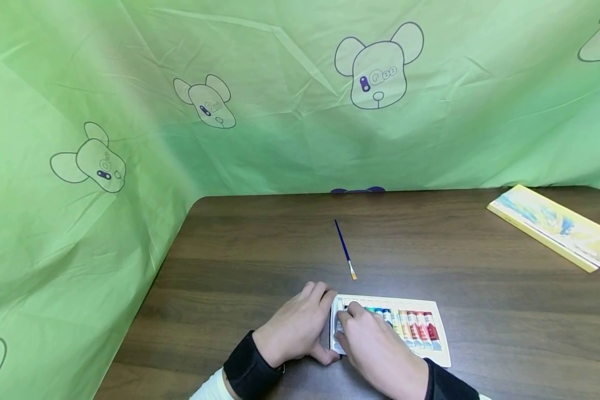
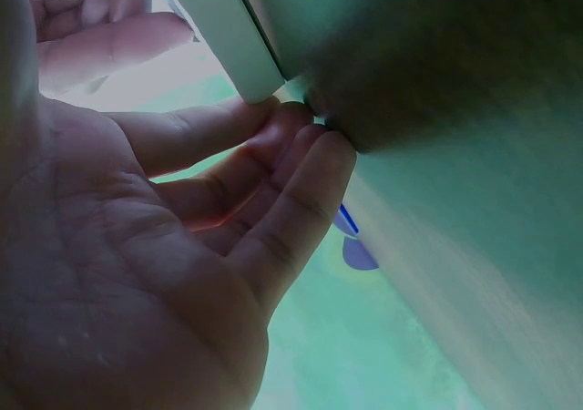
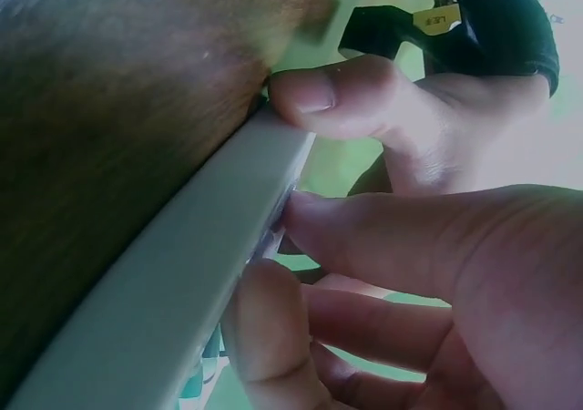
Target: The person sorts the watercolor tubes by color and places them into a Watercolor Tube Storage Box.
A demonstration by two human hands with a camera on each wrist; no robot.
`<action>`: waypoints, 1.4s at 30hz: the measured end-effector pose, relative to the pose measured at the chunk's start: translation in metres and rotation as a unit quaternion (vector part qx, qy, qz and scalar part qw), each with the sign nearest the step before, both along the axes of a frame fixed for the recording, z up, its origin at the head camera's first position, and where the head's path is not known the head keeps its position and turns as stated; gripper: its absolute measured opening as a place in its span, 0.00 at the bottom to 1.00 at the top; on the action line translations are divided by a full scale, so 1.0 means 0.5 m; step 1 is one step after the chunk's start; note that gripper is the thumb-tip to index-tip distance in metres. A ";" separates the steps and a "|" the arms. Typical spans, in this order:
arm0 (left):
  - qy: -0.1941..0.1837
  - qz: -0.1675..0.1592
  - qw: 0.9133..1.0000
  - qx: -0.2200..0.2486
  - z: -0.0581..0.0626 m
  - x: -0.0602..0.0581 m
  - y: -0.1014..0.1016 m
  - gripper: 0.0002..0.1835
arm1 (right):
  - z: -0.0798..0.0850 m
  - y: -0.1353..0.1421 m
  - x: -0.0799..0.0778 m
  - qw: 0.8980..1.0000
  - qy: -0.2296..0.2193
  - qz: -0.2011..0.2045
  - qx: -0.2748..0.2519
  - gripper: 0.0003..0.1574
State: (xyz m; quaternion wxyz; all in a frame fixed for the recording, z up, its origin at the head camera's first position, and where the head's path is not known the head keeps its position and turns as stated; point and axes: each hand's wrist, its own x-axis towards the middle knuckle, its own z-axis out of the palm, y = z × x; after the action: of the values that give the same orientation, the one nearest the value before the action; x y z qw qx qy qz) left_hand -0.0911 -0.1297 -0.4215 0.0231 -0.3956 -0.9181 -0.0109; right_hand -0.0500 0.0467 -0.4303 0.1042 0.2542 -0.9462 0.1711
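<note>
A white tray (image 1: 444, 339) of paint tubes (image 1: 414, 326) lies on the table, with red, yellow, blue and green tubes showing. My left hand (image 1: 300, 325) holds the tray's left end, its thumb by the near corner and its fingertips at the far corner. In the left wrist view those fingers (image 2: 301, 210) bend against the tray's corner. Over the tray's left part, my right hand (image 1: 382, 350) pinches at a paint tube with thumb and index finger. The right wrist view shows the thumb (image 3: 364, 232) at the tray's rim; that tube is mostly hidden.
Beyond the tray lies a paintbrush (image 1: 343, 244) with a blue handle, bristles toward me. A yellow box (image 1: 555, 230) with a painted picture rests at the table's back right. Green cloth (image 1: 280, 139) with bear drawings hangs behind and to the left of the brown table (image 1: 260, 244).
</note>
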 end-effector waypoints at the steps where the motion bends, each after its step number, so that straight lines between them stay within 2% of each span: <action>1: 0.002 0.000 1.000 0.000 0.000 0.000 0.000 0.48 | -0.001 0.000 -0.001 1.000 0.004 0.001 0.000 0.11; 10: 0.001 0.003 1.000 0.000 0.000 0.000 0.001 0.48 | -0.003 0.001 -0.012 1.000 0.024 -0.003 0.010 0.13; 18: -0.007 0.004 1.000 -0.005 0.001 -0.001 0.000 0.49 | 0.002 0.004 -0.019 0.999 0.028 0.015 0.017 0.13; 25: 0.008 -0.003 1.000 0.002 0.001 -0.001 0.000 0.50 | 0.007 0.003 -0.026 0.998 0.032 0.035 0.036 0.11; 29: 0.007 -0.009 1.000 0.008 0.002 -0.002 -0.001 0.50 | 0.009 0.004 -0.031 0.999 0.011 0.036 0.023 0.10; 34: -0.020 -0.003 1.000 0.001 0.005 -0.003 0.000 0.49 | 0.009 0.012 -0.045 0.998 -0.029 0.053 -0.010 0.11; 42: -0.022 0.003 1.000 0.000 0.004 -0.004 0.001 0.49 | 0.005 0.024 -0.058 0.995 -0.044 0.081 -0.036 0.13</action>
State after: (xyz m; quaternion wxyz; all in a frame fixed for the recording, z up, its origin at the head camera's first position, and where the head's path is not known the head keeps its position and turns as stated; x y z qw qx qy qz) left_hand -0.0933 -0.1294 -0.4195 0.0030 -0.3926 -0.9195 -0.0196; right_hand -0.0790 0.0586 -0.4280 0.0574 0.3187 -0.9192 0.2239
